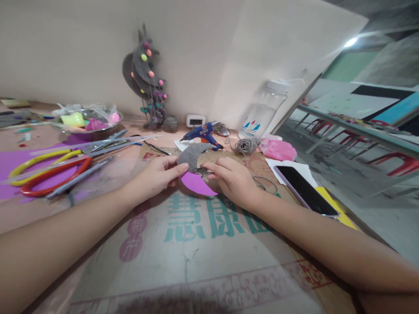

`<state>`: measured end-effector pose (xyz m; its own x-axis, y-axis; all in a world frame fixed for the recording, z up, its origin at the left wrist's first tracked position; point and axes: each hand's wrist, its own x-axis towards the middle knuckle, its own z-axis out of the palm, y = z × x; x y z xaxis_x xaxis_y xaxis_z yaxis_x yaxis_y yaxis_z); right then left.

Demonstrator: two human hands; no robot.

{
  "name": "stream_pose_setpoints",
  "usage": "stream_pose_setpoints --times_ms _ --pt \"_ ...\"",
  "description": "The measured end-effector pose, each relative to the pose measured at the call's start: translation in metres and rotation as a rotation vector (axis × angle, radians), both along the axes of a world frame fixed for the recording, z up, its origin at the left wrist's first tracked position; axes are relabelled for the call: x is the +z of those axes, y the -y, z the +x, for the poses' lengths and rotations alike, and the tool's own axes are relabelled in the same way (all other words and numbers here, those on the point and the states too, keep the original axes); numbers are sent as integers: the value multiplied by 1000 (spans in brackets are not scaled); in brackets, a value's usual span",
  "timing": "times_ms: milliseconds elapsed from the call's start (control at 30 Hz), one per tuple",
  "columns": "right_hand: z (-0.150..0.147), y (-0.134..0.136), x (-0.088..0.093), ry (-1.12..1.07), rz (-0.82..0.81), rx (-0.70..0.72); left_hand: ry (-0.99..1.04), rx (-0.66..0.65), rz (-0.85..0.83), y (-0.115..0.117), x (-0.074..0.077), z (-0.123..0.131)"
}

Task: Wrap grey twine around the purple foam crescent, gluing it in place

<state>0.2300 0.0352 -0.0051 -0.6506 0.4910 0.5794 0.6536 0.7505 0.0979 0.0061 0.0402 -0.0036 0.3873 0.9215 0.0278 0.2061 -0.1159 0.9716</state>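
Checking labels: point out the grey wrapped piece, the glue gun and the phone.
Grey wrapped piece [190, 156], head view: middle of its wound face.
Glue gun [201, 131], head view: blue body.
Phone [306, 190], head view: dark screen.

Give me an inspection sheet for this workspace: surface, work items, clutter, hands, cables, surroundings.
Surface: printed cardboard on a pinkish tabletop.
Work items: grey crescent, yarn-wrapped; purple piece just below it.
Clutter: scissors, glue gun, yarn bundle, bottle, phone.
Hands: left hand pinches the crescent; right hand has fingertips near its lower right edge.
Cables: thin dark strand behind the left hand; cannot tell whether a cable.
Surroundings: pale panel behind; red stools at right.
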Motion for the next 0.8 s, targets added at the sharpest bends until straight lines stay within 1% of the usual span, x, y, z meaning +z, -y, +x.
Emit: stream_pose_setpoints --times_ms 200,333,433,533,600,800 --pt "0 2 1 -9 -38 12 -3 -3 2 1 1 1" --pt "4 3 2 -129 -110 9 1 8 -10 2 2 2" --pt "8 1 1 -217 -166 -20 11 9 -8 1 0 1" --pt "9 -1 0 -215 -194 -54 13 7 0 0 -1 0" --pt "8 -1 -1 -166 -183 -50 10 16 -2 0 -1 0" --pt "7 -2 -2 -72 -70 1 -5 29 9 1 1 2"
